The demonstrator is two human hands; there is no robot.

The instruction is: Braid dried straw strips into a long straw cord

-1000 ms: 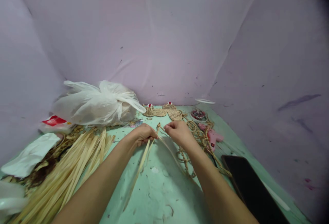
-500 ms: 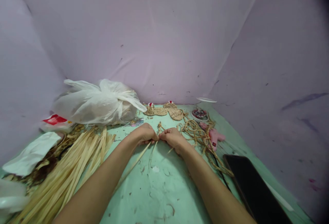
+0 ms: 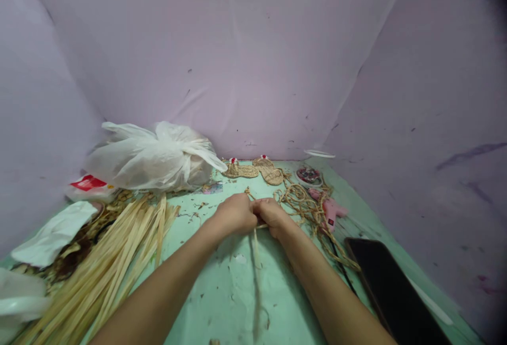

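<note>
My left hand (image 3: 236, 214) and my right hand (image 3: 271, 214) meet knuckle to knuckle over the green table (image 3: 237, 302), both closed on thin pale straw strips (image 3: 256, 244). A short braided end (image 3: 249, 193) sticks out beyond the fingers. Loose strip tails hang down toward me between my forearms. The fingertips are tucked under and mostly hidden.
A bundle of flat straw strips (image 3: 114, 260) lies at the left, with a white plastic bag (image 3: 154, 157) behind it. Two small woven sandals (image 3: 255, 169) sit at the back. Braided cord (image 3: 307, 207), a pink glue gun (image 3: 330, 210) and a dark phone (image 3: 392, 292) lie on the right.
My hands have come together from apart. The strip tails, spread toward the lower left before, now hang straight down between my arms.
</note>
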